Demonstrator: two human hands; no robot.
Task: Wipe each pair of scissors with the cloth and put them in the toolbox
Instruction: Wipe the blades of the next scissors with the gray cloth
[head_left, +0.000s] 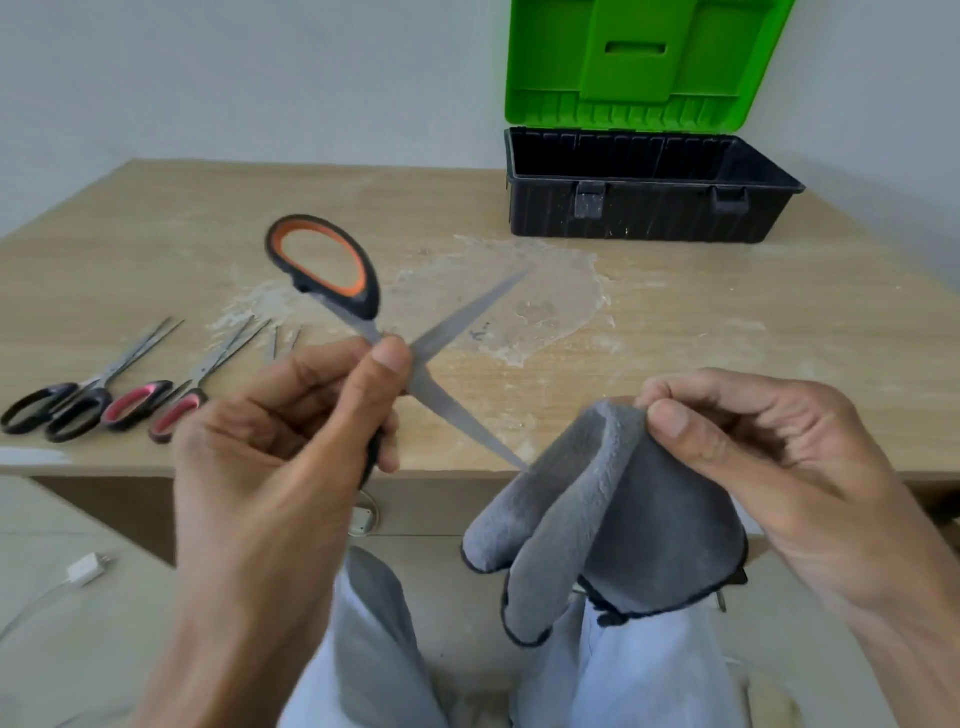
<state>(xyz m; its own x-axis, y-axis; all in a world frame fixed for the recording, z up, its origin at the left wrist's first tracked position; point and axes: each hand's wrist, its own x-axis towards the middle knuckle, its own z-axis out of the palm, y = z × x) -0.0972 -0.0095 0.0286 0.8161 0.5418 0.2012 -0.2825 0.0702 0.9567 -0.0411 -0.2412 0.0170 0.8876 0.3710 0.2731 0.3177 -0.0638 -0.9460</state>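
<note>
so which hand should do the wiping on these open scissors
Right. The right hand pinches the grey cloth, which hangs at the tip of the lower blade. The left hand is taken up gripping the scissors near their pivot.

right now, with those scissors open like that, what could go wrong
1. The orange-handled scissors are spread wide, and the lower blade tip sits at the cloth, close below the right hand. A forward wipe could snag the cloth or prick a finger.
2. The left hand has its grip at the pivot, thumb right at the blade crossing. If the blades swing shut, they may nip it.
3. The cloth hangs from a small pinch and could slip.
</note>
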